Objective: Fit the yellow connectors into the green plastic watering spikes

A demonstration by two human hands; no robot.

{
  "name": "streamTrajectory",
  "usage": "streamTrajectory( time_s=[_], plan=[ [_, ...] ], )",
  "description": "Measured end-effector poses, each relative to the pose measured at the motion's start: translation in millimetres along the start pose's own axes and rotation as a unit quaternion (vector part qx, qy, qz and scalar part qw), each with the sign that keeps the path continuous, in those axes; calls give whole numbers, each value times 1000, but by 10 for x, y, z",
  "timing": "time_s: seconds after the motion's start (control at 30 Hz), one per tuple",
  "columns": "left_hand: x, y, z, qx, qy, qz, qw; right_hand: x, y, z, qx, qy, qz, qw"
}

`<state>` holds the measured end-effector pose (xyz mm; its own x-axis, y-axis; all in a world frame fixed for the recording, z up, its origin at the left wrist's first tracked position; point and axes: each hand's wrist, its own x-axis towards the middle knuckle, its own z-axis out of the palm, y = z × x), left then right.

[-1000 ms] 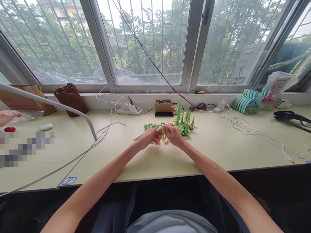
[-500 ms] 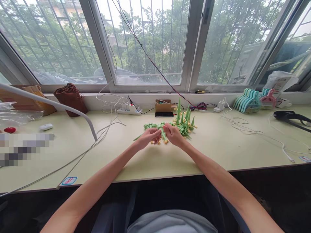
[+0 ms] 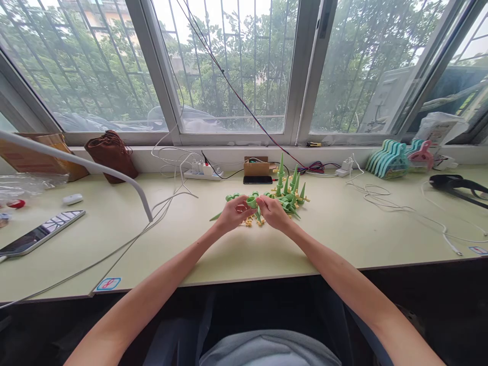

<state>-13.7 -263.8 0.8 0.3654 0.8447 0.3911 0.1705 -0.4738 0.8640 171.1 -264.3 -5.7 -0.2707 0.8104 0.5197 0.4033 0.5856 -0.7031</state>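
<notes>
My left hand [image 3: 233,212] is closed around a green plastic watering spike, with its round, open cup end [image 3: 251,202] facing me between the fingers. My right hand [image 3: 271,211] is pinched against the right side of that cup; what its fingertips hold is hidden. Below the hands lie several small yellow valves [image 3: 248,222]. More green spikes [image 3: 232,197] lie behind my left hand. Beyond my right hand, several spikes with yellow valves fitted [image 3: 280,178] stand upright beside a pile of lying green spikes [image 3: 290,204].
A black phone [image 3: 257,180] lies before a small cardboard box [image 3: 256,166] at the back. A power strip [image 3: 204,174] and loose white cables are to its left. On the left are another phone [image 3: 41,233] and a brown pouch [image 3: 110,156]; hangers [image 3: 389,158] stand at right.
The green cup end has come up between my hands and now faces me. My left fingers have shifted around it. My right hand has stayed nearly in place.
</notes>
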Motion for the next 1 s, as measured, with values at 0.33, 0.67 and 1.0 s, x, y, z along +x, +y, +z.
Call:
streamTrajectory(
  time_s=[0.33, 0.67, 1.0],
  plan=[
    [-11, 30, 18, 102, 28, 65, 992, 10, -10, 10, 49, 12, 16, 999],
    [-1, 53, 44, -61, 20, -47, 997, -8, -76, 26, 45, 41, -2, 998],
    [25, 75, 21, -230, -55, -173, 956, -5, -110, 5, 22, 54, -17, 998]
  ],
)
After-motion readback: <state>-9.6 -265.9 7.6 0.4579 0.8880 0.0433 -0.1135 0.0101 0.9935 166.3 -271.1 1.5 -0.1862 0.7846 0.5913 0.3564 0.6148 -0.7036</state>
